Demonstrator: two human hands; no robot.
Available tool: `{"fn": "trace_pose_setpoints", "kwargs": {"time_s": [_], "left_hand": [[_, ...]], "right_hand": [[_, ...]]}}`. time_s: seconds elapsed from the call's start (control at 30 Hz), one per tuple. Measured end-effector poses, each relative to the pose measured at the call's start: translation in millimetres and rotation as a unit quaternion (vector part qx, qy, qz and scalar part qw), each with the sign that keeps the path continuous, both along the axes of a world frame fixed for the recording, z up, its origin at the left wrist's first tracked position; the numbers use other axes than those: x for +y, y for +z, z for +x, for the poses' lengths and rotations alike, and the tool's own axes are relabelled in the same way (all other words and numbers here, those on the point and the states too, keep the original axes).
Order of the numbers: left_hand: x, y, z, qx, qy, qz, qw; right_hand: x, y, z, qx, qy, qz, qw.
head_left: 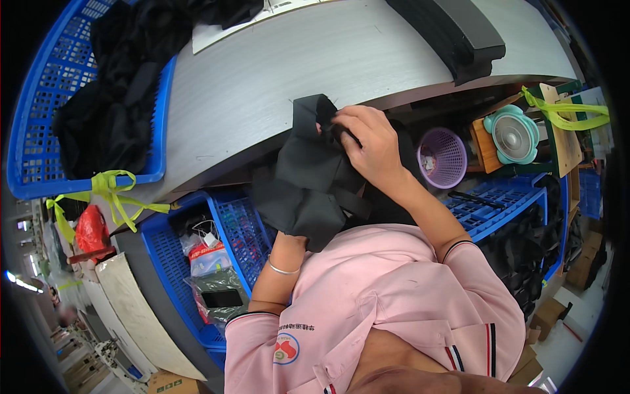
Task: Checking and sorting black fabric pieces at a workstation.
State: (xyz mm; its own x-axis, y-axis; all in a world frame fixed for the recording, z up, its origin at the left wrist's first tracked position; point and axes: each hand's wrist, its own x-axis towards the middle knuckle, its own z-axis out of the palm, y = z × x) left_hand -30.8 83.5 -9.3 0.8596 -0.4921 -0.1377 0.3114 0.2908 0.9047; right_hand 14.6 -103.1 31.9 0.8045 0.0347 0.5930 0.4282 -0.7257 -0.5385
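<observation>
A black fabric piece [308, 164] with a band-like strip at its top hangs in front of my chest, near the table's front edge. My left forearm [279, 272], with a silver bangle on the wrist, goes up into the fabric from below. The cloth covers nearly all of my left hand, so its fingers are hidden. My right hand [371, 141] comes from the right and pinches the upper edge of the fabric between thumb and fingers, beside the looped strip.
The grey table [262, 79] spans the top. On it stand a blue basket [167, 125] of black cloth and a dark padded bar [459, 36]. Below are a blue crate [177, 289] holding a phone and packets, a purple bin [453, 157], and a teal-lidded container [515, 134].
</observation>
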Motion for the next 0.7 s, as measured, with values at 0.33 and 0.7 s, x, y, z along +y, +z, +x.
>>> {"fn": "trace_pose_setpoints", "kwargs": {"time_s": [0.33, 0.7], "left_hand": [[65.7, -9.1, 75.3, 0.009, 0.094, 0.014, 0.995], [27.0, 30.8, 69.2, -0.045, 0.122, 0.052, 0.990]], "right_hand": [[-69.7, 58.1, 36.4, 0.165, 0.218, 0.235, 0.933], [-71.8, 9.9, 68.2, 0.019, -0.086, 0.326, 0.941]]}}
